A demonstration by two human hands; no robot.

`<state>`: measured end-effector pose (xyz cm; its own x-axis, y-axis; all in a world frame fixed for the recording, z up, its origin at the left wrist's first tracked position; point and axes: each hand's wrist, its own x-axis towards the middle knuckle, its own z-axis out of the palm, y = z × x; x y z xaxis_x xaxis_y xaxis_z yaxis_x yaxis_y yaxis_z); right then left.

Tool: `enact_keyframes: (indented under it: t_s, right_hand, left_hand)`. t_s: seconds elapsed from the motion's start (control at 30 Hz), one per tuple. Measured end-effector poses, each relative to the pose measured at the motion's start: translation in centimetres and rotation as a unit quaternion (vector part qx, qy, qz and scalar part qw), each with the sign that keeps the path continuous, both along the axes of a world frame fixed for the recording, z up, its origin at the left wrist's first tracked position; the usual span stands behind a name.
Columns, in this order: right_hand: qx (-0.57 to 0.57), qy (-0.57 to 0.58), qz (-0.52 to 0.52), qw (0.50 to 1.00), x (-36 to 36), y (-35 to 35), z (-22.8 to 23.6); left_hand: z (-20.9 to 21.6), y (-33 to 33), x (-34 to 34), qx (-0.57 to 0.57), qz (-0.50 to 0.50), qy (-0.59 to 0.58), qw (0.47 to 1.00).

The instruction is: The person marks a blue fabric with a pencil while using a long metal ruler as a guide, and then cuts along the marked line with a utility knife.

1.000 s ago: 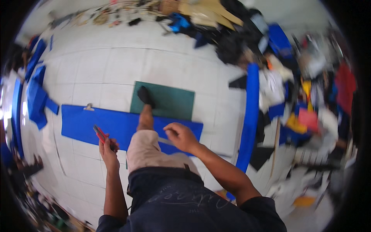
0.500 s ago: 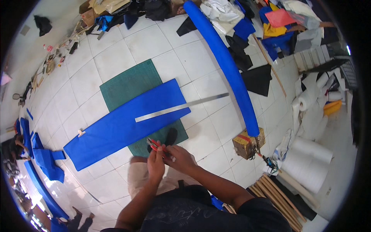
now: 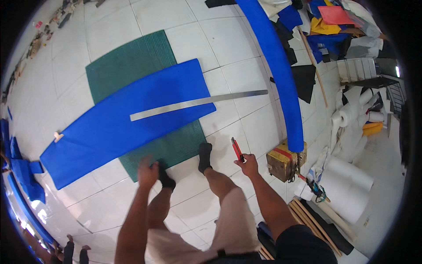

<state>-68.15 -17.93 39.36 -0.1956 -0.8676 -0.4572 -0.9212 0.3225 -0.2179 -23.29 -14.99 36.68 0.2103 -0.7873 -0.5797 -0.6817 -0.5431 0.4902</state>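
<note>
My right hand (image 3: 249, 166) is closed around a red box cutter (image 3: 237, 149), its tip pointing up and away from me over the floor tiles. My left hand (image 3: 148, 172), partly blurred, is open with its thumb apart from the fingers, near the edge of the green cutting mat (image 3: 162, 145). Across that mat lies a long piece of blue fabric (image 3: 105, 127). A metal ruler (image 3: 193, 103) rests on the fabric and sticks out past its right end onto the tiles. On the fabric's left upper edge sits a pale clip (image 3: 58, 136).
To the right, a long blue fabric roll (image 3: 281, 75) ends at a yellow-brown block (image 3: 281, 165). Beyond it are black scraps (image 3: 304, 81), a wooden stick (image 3: 314, 66) and white rolls (image 3: 347, 189). Cardboard tubes (image 3: 314, 224) lie at lower right. Blue pieces (image 3: 26, 176) lie far left.
My hands have come apart: the left moved left, the right moved right with the box cutter. My legs and feet now show more fully, and the view has shifted.
</note>
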Motion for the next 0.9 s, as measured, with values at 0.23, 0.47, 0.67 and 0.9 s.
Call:
enact_keyframes:
  t_s: [0.23, 0.47, 0.67, 0.9]
  right_hand:
    - [0.085, -0.035, 0.085, 0.992, -8.0, -4.8, -19.3]
    - [-0.050, -0.082, 0.062, 0.993, -8.4, -6.0, -29.3]
    - [-0.145, -0.123, 0.073, 0.979, -8.8, -8.5, -31.0]
    - [-0.233, -0.101, 0.121, 0.960, -1.9, -20.5, -32.2]
  left_hand:
    - [-20.9, -8.5, 2.0, -0.102, -0.088, -0.116, 0.984]
    - [-31.3, -13.6, -0.1, -0.178, -0.112, -0.261, 0.942]
    - [-32.7, -10.5, -0.8, -0.235, -0.100, -0.252, 0.933]
    - [-30.6, -8.6, -9.5, -0.196, -0.102, -0.236, 0.946]
